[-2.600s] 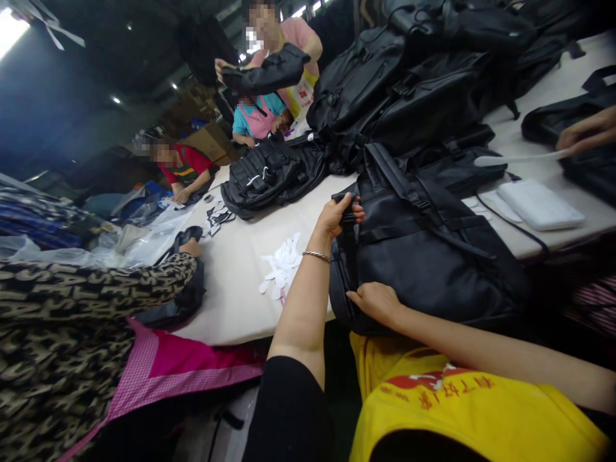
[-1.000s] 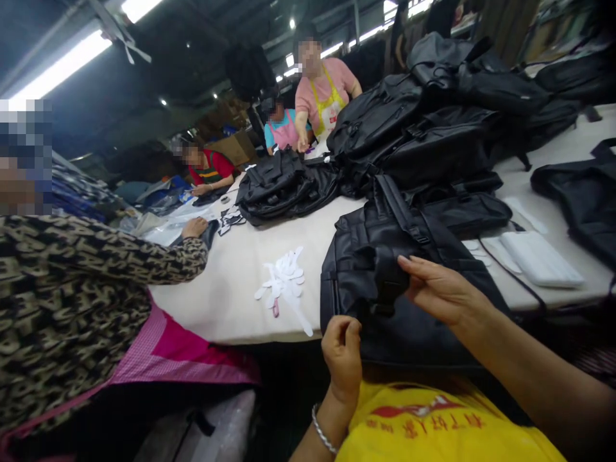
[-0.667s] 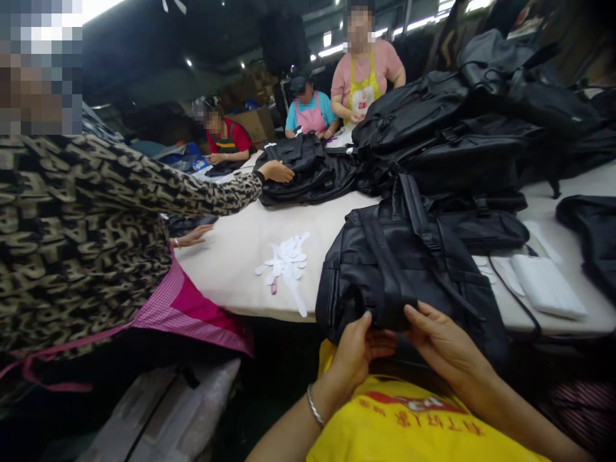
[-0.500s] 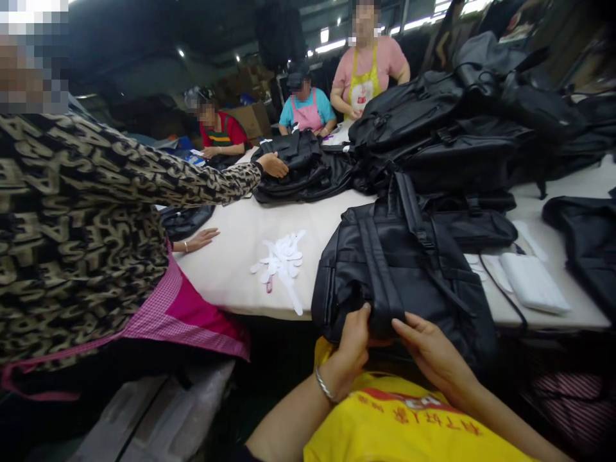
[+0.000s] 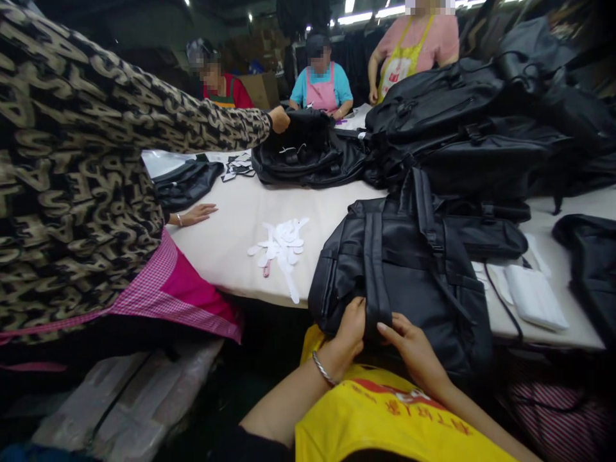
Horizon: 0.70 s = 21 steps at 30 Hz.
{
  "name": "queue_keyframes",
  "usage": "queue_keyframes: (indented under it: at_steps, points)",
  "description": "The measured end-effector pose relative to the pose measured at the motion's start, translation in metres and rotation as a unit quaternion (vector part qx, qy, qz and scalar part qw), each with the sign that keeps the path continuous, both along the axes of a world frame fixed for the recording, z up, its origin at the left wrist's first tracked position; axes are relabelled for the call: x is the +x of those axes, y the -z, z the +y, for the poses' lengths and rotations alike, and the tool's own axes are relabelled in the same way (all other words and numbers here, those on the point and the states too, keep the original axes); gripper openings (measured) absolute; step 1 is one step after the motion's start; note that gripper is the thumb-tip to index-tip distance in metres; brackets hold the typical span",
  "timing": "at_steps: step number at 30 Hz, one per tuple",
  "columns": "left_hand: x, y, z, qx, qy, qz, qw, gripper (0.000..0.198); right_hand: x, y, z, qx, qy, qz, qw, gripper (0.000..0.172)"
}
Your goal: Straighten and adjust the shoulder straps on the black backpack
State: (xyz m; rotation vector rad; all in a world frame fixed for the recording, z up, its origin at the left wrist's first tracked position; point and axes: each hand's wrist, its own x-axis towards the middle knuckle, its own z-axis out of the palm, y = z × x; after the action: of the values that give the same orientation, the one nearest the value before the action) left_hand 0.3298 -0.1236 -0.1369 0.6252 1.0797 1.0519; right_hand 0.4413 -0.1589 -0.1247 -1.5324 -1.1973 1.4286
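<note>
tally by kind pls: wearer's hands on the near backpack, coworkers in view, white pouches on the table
Wearer's hands on the black backpack: 2, left hand and right hand
Co-workers in view: 4, patterned sleeve, red top, blue top, pink top
White pouches: 1, white pouch
Total: 7

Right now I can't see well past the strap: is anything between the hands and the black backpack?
Nothing visible: the left hand and right hand already touch the black backpack at its near edge.

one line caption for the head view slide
Left hand and right hand grip a black backpack strap at the table edge.
</note>
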Motion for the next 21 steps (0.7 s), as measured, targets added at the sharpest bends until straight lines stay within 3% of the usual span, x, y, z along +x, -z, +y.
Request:
queue_keyframes:
  at_steps: [4, 7, 13, 18, 21]
  points:
    - [-0.004, -0.003, -0.003, 0.036, -0.024, 0.046, 0.998, 0.029, -0.003, 0.004, 0.0, 0.034, -0.005, -0.05, 0.998, 0.031]
    - [-0.007, -0.006, -0.004, 0.036, -0.018, 0.029, 0.999, 0.025, -0.005, 0.003, 0.001, 0.049, -0.014, -0.089, 0.995, 0.03]
    - [-0.014, -0.006, -0.001, 0.022, -0.033, -0.072, 0.997, 0.019, -0.012, 0.001, 0.003, 0.019, 0.0, -0.053, 0.998, 0.035]
    - [-0.023, -0.006, 0.0, -0.047, 0.006, -0.196, 0.98, 0.035, -0.018, 0.004, 0.001, 0.004, 0.021, -0.028, 0.999, 0.041]
    - [-0.028, -0.008, -0.001, -0.019, 0.034, -0.125, 0.991, 0.038, -0.021, 0.006, 0.0, 0.004, 0.026, -0.033, 0.999, 0.042]
